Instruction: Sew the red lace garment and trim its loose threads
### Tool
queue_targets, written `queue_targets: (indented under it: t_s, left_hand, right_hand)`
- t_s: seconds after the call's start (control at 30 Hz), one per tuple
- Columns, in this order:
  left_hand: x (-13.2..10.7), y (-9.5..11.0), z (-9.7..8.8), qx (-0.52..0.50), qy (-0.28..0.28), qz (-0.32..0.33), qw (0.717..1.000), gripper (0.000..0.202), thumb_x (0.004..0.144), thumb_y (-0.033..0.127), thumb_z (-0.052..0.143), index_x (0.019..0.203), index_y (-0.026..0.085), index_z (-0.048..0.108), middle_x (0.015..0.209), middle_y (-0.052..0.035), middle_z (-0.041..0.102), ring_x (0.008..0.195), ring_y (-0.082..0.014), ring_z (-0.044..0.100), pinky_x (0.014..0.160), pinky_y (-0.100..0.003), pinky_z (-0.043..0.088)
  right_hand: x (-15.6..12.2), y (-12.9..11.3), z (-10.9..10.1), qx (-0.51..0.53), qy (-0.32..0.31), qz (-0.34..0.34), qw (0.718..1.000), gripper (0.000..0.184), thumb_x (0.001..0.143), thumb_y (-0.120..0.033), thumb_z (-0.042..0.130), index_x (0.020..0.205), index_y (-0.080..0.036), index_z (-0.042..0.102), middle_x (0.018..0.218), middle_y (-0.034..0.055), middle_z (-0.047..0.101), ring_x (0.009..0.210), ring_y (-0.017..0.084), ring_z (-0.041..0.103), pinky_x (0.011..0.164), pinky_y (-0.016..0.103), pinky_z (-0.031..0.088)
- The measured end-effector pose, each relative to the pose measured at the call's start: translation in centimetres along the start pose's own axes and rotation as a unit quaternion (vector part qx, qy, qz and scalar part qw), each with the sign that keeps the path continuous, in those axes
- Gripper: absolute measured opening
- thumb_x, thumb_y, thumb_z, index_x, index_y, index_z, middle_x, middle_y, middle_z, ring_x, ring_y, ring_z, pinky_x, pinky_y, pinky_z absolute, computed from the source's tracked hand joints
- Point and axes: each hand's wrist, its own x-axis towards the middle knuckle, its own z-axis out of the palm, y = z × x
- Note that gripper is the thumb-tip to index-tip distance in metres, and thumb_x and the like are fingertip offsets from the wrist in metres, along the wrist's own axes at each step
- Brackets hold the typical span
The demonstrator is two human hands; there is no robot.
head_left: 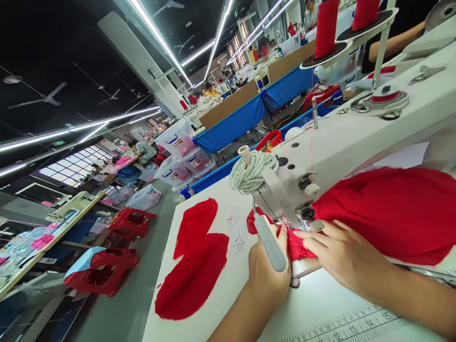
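A small red fabric piece (298, 246) with a fuzzy surface lies under the needle area of a white sewing machine (388, 104). My left hand (267, 268) grips its left side, partly hidden behind the machine's grey lever (270, 244). From the right, my right hand (344, 251) holds the same piece, its fingers closed and pressing on the fabric close to the presser foot. The needle tip is hard to make out. More red fabric (254, 221) shows just behind my left hand. A large red fabric piece (392, 213) is spread beyond my right hand.
Two red cut pieces, an upper one (195, 225) and a lower one (192, 278), lie on the white table (160, 330) at left. A printed ruler (349, 327) runs along the front. Red thread cones (326, 28) stand above the machine. Red stools (103, 273) and plastic boxes (176, 137) stand beyond.
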Motion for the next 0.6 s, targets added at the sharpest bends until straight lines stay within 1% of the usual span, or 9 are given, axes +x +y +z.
queue_targets:
  t_s: [0.1, 0.17, 0.23, 0.3, 0.4, 0.43, 0.5, 0.57, 0.6]
  left_hand:
    - [1.1, -0.5, 0.1, 0.053, -0.009, 0.055, 0.997, 0.036, 0.092, 0.016, 0.041, 0.119, 0.020, 0.066, 0.106, -0.0124, 0.068, 0.091, -0.0284, 0.065, 0.079, -0.041, 0.056]
    - [2.0, -1.0, 0.3, 0.047, 0.003, 0.077, 0.996, 0.031, 0.091, 0.018, 0.045, 0.112, 0.022, 0.067, 0.101, -0.0117, 0.067, 0.090, -0.0285, 0.064, 0.080, -0.041, 0.055]
    - [2.9, -1.5, 0.4, 0.023, 0.011, 0.082, 0.996, 0.022, 0.091, 0.019, 0.048, 0.102, 0.023, 0.067, 0.089, -0.0087, 0.066, 0.084, -0.0266, 0.063, 0.078, -0.040, 0.054]
    - [3.4, -1.9, 0.5, 0.008, 0.017, 0.076, 0.997, 0.018, 0.092, 0.019, 0.048, 0.092, 0.023, 0.065, 0.080, -0.0064, 0.063, 0.077, -0.0245, 0.062, 0.073, -0.038, 0.053]
    - [3.1, -2.3, 0.1, 0.000, 0.024, 0.063, 0.998, 0.021, 0.094, 0.020, 0.043, 0.082, 0.021, 0.061, 0.081, -0.0061, 0.062, 0.072, -0.0222, 0.060, 0.068, -0.037, 0.052]
    - [2.7, -2.4, -0.1, -0.006, 0.030, 0.066, 0.997, 0.020, 0.094, 0.021, 0.043, 0.083, 0.021, 0.060, 0.085, -0.0068, 0.063, 0.073, -0.0218, 0.060, 0.068, -0.037, 0.052]
    - [1.7, -2.6, -0.3, -0.026, 0.056, 0.101, 0.993, 0.013, 0.092, 0.020, 0.048, 0.094, 0.019, 0.060, 0.098, -0.0098, 0.064, 0.082, -0.0227, 0.062, 0.072, -0.037, 0.054]
    - [0.7, -2.7, -0.3, -0.047, 0.081, 0.170, 0.981, 0.022, 0.090, 0.017, 0.050, 0.110, 0.017, 0.058, 0.107, -0.0116, 0.064, 0.092, -0.0231, 0.062, 0.078, -0.036, 0.054]
    - [0.3, -2.7, -0.3, -0.049, 0.087, 0.206, 0.973, 0.024, 0.090, 0.014, 0.050, 0.113, 0.017, 0.058, 0.105, -0.0113, 0.065, 0.092, -0.0227, 0.062, 0.078, -0.036, 0.054]
  right_hand:
    - [0.1, 0.3, 0.0, -0.045, -0.009, 0.008, 0.999, 0.032, 0.070, 0.008, 0.046, 0.074, -0.019, 0.063, 0.066, 0.0016, 0.067, 0.073, 0.021, 0.053, 0.068, 0.033, 0.033]
    - [0.2, 0.5, 0.1, -0.072, -0.008, 0.009, 0.997, 0.034, 0.071, 0.009, 0.046, 0.079, -0.018, 0.066, 0.062, 0.0018, 0.064, 0.074, 0.022, 0.054, 0.068, 0.034, 0.032]
    - [0.2, 0.7, 0.1, -0.094, -0.008, 0.009, 0.996, 0.034, 0.073, 0.008, 0.046, 0.084, -0.016, 0.068, 0.062, 0.0026, 0.064, 0.075, 0.023, 0.055, 0.069, 0.035, 0.032]
    - [0.2, 0.8, 0.0, -0.110, -0.008, 0.013, 0.994, 0.034, 0.076, 0.007, 0.046, 0.086, -0.015, 0.070, 0.059, 0.0029, 0.062, 0.077, 0.024, 0.056, 0.069, 0.035, 0.032]
    - [0.1, 0.9, 0.0, -0.123, -0.011, 0.022, 0.992, 0.033, 0.079, 0.007, 0.047, 0.085, -0.016, 0.071, 0.060, 0.0040, 0.063, 0.079, 0.024, 0.056, 0.070, 0.036, 0.031]
    - [0.1, 0.8, -0.1, -0.123, -0.011, 0.021, 0.992, 0.033, 0.080, 0.006, 0.047, 0.087, -0.015, 0.071, 0.065, 0.0048, 0.066, 0.079, 0.024, 0.055, 0.070, 0.036, 0.032]
    - [0.0, 0.7, -0.1, -0.107, -0.008, 0.013, 0.994, 0.033, 0.083, 0.005, 0.047, 0.094, -0.015, 0.071, 0.077, 0.0064, 0.071, 0.076, 0.023, 0.054, 0.070, 0.035, 0.032]
    - [0.0, 0.6, -0.1, -0.072, -0.007, -0.006, 0.997, 0.034, 0.086, 0.003, 0.045, 0.101, -0.015, 0.070, 0.089, 0.0074, 0.074, 0.074, 0.021, 0.053, 0.069, 0.035, 0.033]
    - [0.0, 0.5, -0.1, -0.054, -0.006, -0.019, 0.998, 0.035, 0.087, 0.002, 0.043, 0.100, -0.016, 0.070, 0.094, 0.0076, 0.074, 0.075, 0.021, 0.053, 0.069, 0.034, 0.033]
